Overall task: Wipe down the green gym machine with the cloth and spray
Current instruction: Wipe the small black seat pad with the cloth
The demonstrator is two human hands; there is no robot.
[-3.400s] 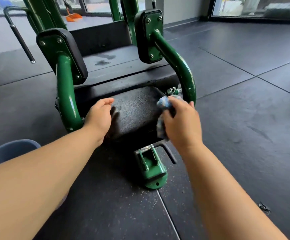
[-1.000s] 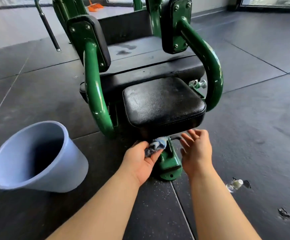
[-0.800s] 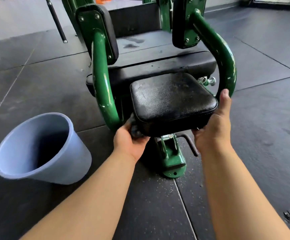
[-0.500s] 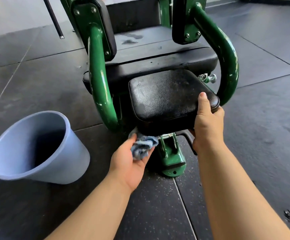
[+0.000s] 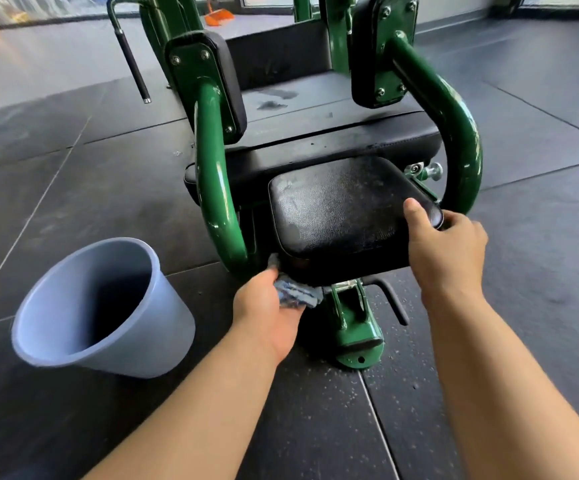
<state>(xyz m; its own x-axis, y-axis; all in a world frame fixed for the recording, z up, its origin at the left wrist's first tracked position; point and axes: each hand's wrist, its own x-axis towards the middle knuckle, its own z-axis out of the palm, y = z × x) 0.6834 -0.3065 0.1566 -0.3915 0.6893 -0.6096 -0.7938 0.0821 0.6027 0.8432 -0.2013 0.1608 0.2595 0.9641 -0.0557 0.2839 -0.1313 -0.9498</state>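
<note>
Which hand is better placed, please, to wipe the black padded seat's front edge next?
Likely left: the left hand holds the crumpled blue cloth by the seat, at its front corner; the right hand grips the opposite corner.

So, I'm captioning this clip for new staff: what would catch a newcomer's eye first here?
The green machine fills the middle, its black seat nearest the camera. The right hand grips the seat's right front corner, while the left hand holds a blue cloth under its left front corner. A grey-blue bucket sits at lower left.
</note>
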